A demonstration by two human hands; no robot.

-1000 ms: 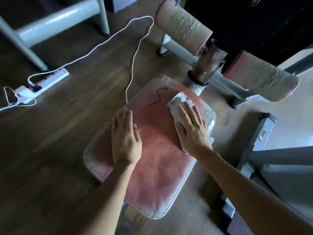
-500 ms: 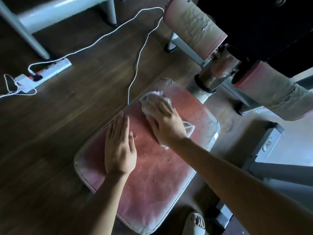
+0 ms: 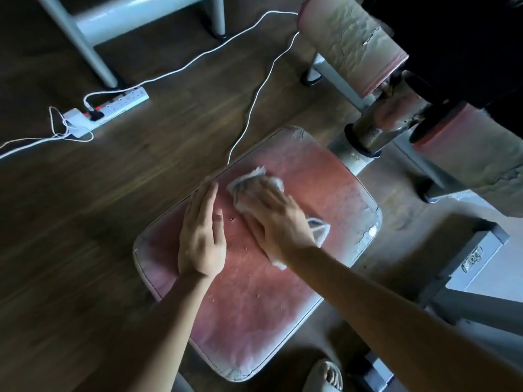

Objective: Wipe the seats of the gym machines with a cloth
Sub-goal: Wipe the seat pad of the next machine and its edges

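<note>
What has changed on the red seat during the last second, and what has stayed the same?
The right hand slid the cloth across the seat, from its far right side toward the left edge, and now lies close beside the left hand. It presses the cloth as before; nothing was let go. The left hand stayed flat on the seat.

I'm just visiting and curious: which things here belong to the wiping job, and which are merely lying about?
In the job: cloth, seat, right hand pressing the cloth, left hand flat on the seat.
Lying about: power strip, roller pad.
</note>
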